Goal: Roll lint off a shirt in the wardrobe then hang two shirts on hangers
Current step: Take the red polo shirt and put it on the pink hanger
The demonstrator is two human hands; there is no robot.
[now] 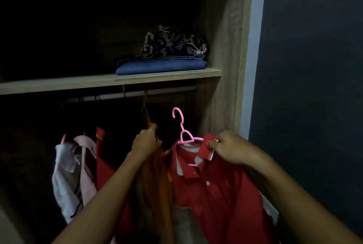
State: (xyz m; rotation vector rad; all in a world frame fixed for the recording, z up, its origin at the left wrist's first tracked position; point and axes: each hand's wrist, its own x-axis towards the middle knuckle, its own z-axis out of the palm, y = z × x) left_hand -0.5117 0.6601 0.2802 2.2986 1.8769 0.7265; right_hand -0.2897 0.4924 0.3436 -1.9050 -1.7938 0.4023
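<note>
A red polo shirt [212, 188] with a grey inner collar sits on a pink hanger [183, 131], whose hook points up, free of the rail. My right hand [227, 148] pinches the shirt's collar and shoulder at the hanger's right end. My left hand [146, 141] grips an orange garment [157, 184] near its top, where an orange hanger [145, 112] hangs from the rail [117, 95]. The orange garment hangs just left of the red polo.
Further left on the rail hang another red shirt [102, 165] and a pale pink and grey shirt [72, 175]. A wooden shelf [59, 84] above carries folded blue and patterned clothes [167, 55]. The wardrobe's side panel [225, 47] stands at the right.
</note>
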